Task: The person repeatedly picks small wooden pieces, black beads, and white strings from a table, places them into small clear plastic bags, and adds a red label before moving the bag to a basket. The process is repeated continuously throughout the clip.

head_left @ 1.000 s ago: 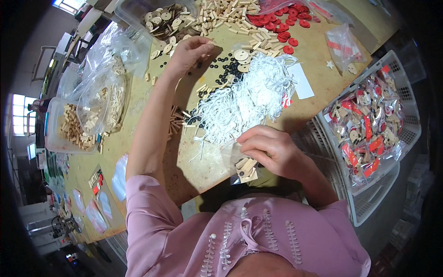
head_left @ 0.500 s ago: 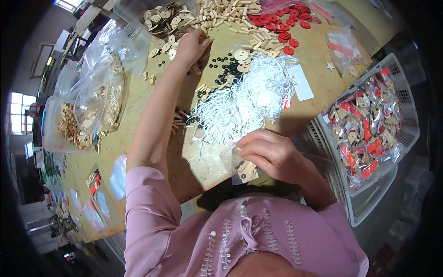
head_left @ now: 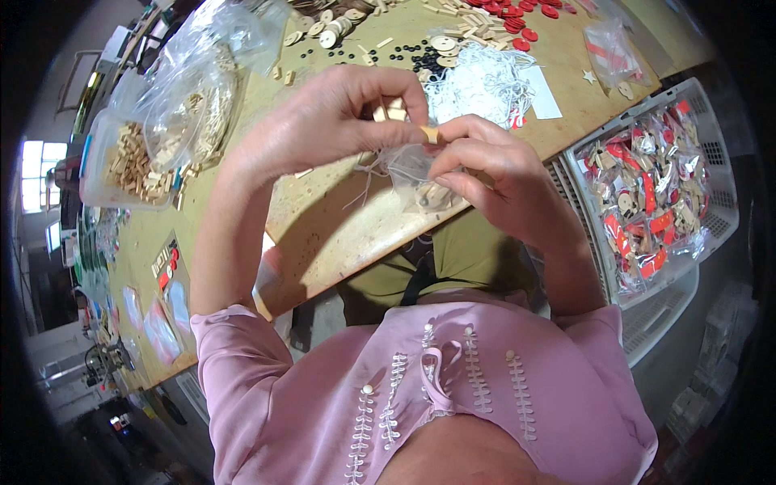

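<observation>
My left hand point(head_left: 339, 121) is curled closed around several small wooden blocks point(head_left: 390, 110). One more wooden block point(head_left: 430, 135) shows at its thumb tip, right beside the fingers of my right hand point(head_left: 495, 171). That hand is closed on a clear plastic bag point(head_left: 408, 167), which hangs over the table's near edge. Wooden pieces point(head_left: 434, 195) lie in the lower part of the bag. Behind my hands is a tangled heap of white string point(head_left: 482, 81). Small black beads point(head_left: 420, 58) and round wooden discs point(head_left: 444, 44) lie to its left.
Red discs point(head_left: 514, 23) and loose wooden blocks are scattered at the far side. A plastic tub point(head_left: 95, 174) of wooden sticks stands left, beside a clear bag of sticks point(head_left: 212, 105). At the right, a white crate point(head_left: 722, 153) holds filled bags. A white card point(head_left: 546, 95) lies beside the string.
My left hand has come back from the far piles with wooden blocks and now meets my right hand at the bag. The bag and right hand sit higher in view, which has shifted too.
</observation>
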A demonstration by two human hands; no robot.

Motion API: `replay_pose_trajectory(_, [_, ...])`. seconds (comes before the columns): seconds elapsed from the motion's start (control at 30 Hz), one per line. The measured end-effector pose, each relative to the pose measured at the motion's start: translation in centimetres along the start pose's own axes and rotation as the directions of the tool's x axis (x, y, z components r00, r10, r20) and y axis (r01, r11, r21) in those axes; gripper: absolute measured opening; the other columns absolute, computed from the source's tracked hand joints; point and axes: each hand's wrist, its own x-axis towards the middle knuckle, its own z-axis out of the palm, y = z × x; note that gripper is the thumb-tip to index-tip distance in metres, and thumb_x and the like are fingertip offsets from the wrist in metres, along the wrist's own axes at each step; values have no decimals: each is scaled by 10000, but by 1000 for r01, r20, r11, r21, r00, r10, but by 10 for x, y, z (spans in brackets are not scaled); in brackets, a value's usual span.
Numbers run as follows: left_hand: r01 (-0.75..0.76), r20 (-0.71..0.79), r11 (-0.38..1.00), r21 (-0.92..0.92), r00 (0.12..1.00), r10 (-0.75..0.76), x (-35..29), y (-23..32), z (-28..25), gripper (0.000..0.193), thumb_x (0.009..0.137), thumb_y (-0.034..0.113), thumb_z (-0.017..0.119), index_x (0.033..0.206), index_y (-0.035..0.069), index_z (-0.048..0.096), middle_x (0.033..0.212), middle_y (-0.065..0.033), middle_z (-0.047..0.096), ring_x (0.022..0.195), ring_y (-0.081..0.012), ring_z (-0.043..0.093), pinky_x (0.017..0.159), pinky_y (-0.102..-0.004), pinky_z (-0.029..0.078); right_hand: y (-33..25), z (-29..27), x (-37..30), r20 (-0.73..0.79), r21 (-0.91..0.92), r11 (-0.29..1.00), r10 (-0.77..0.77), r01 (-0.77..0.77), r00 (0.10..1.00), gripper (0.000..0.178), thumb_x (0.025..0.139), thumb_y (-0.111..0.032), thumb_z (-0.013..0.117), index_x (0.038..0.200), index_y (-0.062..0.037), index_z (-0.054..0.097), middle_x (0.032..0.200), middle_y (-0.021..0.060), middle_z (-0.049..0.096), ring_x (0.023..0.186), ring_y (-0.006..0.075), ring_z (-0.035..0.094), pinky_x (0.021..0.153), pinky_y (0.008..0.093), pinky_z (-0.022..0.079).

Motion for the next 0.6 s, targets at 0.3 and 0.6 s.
replay_pose_trajectory(0.3, [86, -74, 992, 90, 994, -79, -58, 24, 1, 323, 849, 156, 783, 1144, 90, 668, 718, -59, 610, 669, -138, 567, 602, -317, 468, -21, 35, 13, 85, 39, 999, -1, -2, 996, 70, 872, -3, 729, 939, -24, 723, 1144, 121, 651, 1017, 248, 667, 864, 325, 523])
replay_pose_trajectory(0.6, [22, -308, 999, 45, 951, -7, -97, 17, 4, 296, 893, 76, 728, 1186, 69, 684, 949, -47, 707, 765, -111, 655, 663, -274, 533, -18, 53, 23, 94, 56, 996, -79, 74, 992, 60, 884, -25, 713, 944, -25, 721, 1148, 127, 668, 1062, 257, 664, 927, 328, 520])
